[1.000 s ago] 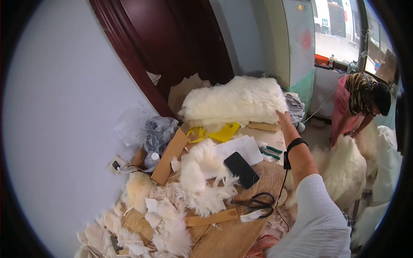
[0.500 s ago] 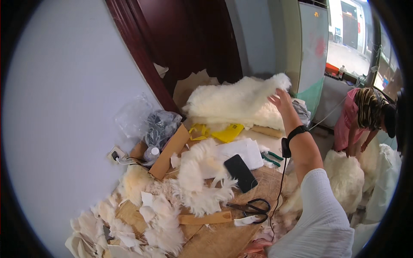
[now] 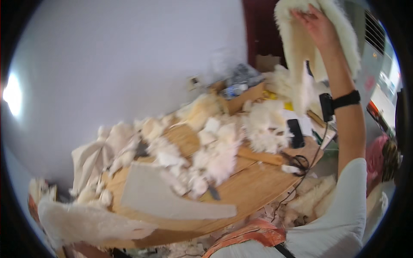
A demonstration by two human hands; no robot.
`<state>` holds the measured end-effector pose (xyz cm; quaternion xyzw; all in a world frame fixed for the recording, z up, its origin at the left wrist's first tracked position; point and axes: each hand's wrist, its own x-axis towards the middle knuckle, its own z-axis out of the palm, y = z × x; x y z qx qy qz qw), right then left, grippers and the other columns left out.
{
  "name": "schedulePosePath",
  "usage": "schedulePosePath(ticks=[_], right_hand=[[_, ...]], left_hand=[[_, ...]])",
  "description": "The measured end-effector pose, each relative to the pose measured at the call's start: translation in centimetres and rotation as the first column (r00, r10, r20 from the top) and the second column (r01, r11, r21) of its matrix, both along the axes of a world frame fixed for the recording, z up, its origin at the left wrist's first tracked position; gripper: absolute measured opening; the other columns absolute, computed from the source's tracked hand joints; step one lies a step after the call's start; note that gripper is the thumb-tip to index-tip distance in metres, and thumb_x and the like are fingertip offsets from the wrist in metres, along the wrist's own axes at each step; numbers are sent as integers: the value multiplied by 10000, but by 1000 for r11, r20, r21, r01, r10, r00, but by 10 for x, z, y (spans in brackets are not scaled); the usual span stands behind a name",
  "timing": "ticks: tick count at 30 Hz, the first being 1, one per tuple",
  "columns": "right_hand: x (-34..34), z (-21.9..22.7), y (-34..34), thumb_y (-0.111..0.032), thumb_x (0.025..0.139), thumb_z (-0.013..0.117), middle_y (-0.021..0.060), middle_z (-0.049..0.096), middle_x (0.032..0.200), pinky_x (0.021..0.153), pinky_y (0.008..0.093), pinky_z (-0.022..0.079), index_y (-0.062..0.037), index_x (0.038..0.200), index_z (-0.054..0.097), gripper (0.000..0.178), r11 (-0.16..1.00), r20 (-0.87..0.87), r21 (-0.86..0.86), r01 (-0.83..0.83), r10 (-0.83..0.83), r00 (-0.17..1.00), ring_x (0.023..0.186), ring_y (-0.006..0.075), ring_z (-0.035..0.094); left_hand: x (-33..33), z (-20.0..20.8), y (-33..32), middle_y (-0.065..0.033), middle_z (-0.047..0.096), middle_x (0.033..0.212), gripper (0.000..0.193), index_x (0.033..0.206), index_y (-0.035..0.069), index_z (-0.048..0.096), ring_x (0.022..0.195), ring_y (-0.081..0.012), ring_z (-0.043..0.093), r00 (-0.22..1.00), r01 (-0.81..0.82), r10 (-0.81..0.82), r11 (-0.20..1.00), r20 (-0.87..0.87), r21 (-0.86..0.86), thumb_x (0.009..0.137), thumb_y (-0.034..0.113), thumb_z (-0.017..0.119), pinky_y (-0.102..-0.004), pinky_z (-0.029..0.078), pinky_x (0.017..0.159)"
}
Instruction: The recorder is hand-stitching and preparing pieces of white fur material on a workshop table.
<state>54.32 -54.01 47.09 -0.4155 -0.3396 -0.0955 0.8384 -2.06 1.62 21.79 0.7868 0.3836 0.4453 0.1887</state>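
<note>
High at the upper right, my right hand (image 3: 316,23) grips a white fur pelt (image 3: 297,47), which hangs down from it in long folds. A black strap with a small dark device (image 3: 327,106) is around my right wrist, and a thin cable runs down from it. At the lower left, another pale fur piece (image 3: 92,221) lies over the table's edge. A blurred, brownish shape shows beneath that piece and may be my left arm; the left hand itself is hidden. A flat grey-white curved pattern piece (image 3: 163,193) rests on the wooden table (image 3: 254,189).
Fur scraps (image 3: 219,157) lie heaped along the wall side. Black-handled scissors (image 3: 297,162), a black phone (image 3: 295,133) and a cardboard box (image 3: 247,98) are toward the far right. A co-worker in pink (image 3: 376,157) bends at the right edge.
My right hand has lifted the white pelt up off the far end of the table. The view has swung left, bringing the grey-white pattern piece and the near-left fur into sight.
</note>
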Motion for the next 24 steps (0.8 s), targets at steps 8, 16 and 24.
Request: schedulePosePath(ticks=[8,16,24], right_hand=[[-183,16,239,-165,890,514,179,594,1105,976,439,428,44,1119,530,310,951,206,-13,-309,305,930,1055,307,562],[-297,-37,289,-186,958,451,245,548,1138,1034,435,403,122,1210,396,402,848,-13,211,-487,501,866,1110,344,538],[-300,-349,205,-110,834,639,52,638,1010,784,298,486,-12,1103,587,291,281,-262,-929,-242,-34,964,900,140,601]], left_hand=[[-213,-15,68,-103,601,1126,363,1184,-15,540,960,-185,580,962,-250,261,959,76,-132,888,195,539,-357,497,760],[-319,-29,86,-104,593,1139,372,1192,-12,534,972,-188,577,898,-364,408,899,164,-242,894,210,536,-360,497,764],[-351,-15,81,-104,586,1153,381,1200,-10,528,983,-191,574,848,-365,447,882,283,-299,899,224,534,-362,496,768]])
